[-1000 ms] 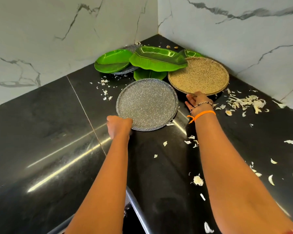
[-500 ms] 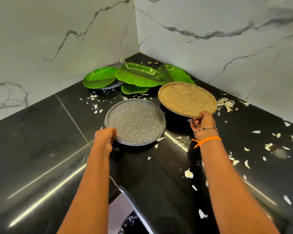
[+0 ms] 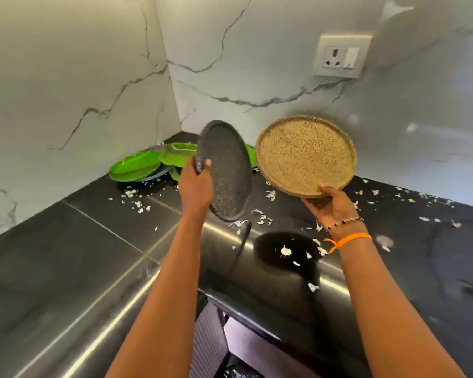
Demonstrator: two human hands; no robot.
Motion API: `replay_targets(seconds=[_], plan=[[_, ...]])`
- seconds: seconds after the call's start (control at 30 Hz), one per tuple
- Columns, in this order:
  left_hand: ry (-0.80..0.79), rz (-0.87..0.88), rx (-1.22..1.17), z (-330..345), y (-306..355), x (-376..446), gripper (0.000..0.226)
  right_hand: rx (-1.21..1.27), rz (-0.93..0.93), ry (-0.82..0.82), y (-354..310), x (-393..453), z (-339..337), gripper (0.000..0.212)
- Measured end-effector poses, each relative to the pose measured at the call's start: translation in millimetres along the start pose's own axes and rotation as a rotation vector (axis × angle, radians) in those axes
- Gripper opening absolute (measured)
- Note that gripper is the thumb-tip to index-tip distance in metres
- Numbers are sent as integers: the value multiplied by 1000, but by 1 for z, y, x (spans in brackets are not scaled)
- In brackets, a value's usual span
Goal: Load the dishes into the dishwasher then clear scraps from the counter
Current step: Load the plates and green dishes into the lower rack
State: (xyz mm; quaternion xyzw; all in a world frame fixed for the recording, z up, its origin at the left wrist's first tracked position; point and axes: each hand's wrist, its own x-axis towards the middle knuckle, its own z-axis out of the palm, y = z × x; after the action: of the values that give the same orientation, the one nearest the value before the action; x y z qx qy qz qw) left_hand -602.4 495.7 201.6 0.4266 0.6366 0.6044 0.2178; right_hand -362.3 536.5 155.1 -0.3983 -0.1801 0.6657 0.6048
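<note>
The left hand (image 3: 195, 184) is gripping the grey plate (image 3: 225, 170) by its left rim, fingers curled round the edge, and is holding it almost upright above the table (image 3: 66, 263), well clear of the surface. The right hand (image 3: 329, 204) is holding the tan plate (image 3: 306, 155) from below at its near rim, thumb on top and fingers underneath, tilting its face toward the camera. The two plates are hanging side by side, close but apart, in front of the marble wall corner. Below them the middle of the dark table is lying open, and the near edge is running diagonally under the forearms.

The grey plate is hiding part of the green leaf-shaped plates (image 3: 137, 167) piled in the far corner of the table; another grey dish is showing only as a sliver beneath them. How many green plates are lying there cannot be told. Beyond the near table edge, a ribbed panel and something dark are being cut off by the bottom of the picture and are hard to make out.

White scraps (image 3: 135, 200) are lying scattered across the table, thickest near the corner pile, under the plates and along the right-hand wall. A wall socket (image 3: 340, 55) is sitting on the right wall above the tan plate.
</note>
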Motion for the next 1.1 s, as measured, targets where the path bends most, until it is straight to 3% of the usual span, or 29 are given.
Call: replay_targets(seconds=[0.07, 0.17, 0.23, 0.3, 0.37, 0.5, 0.7, 0.93, 1.0, 1.1], plan=[[-62, 209, 126, -5, 13, -16, 23, -53, -98, 31, -4, -33, -7, 26], [-99, 432, 216, -16, 26, -48, 17, -187, -332, 211, -9, -88, -17, 16], [-128, 498, 213, -29, 25, -69, 16, -462, -531, 424, -8, -122, -30, 6], [-159, 526, 177, -44, 19, -92, 16, -785, -668, 651, -3, -156, -48, 31], [-192, 553, 116, -57, 11, -113, 16, -985, -734, 733, 8, -194, -60, 40], [-285, 613, 86, -77, -4, -141, 19, -1160, -664, 880, 43, -260, -80, 22], [-348, 542, 130, -87, -24, -166, 17, -1088, -642, 951, 77, -308, -98, 17], [-251, 315, -63, -75, 3, -193, 17, -955, -787, 930, 72, -339, -127, 15], [-286, 333, -115, -66, 12, -207, 15, -925, -812, 954, 71, -353, -140, 18], [-443, 493, -206, -46, 19, -235, 14, -872, -863, 955, 67, -386, -175, 32]])
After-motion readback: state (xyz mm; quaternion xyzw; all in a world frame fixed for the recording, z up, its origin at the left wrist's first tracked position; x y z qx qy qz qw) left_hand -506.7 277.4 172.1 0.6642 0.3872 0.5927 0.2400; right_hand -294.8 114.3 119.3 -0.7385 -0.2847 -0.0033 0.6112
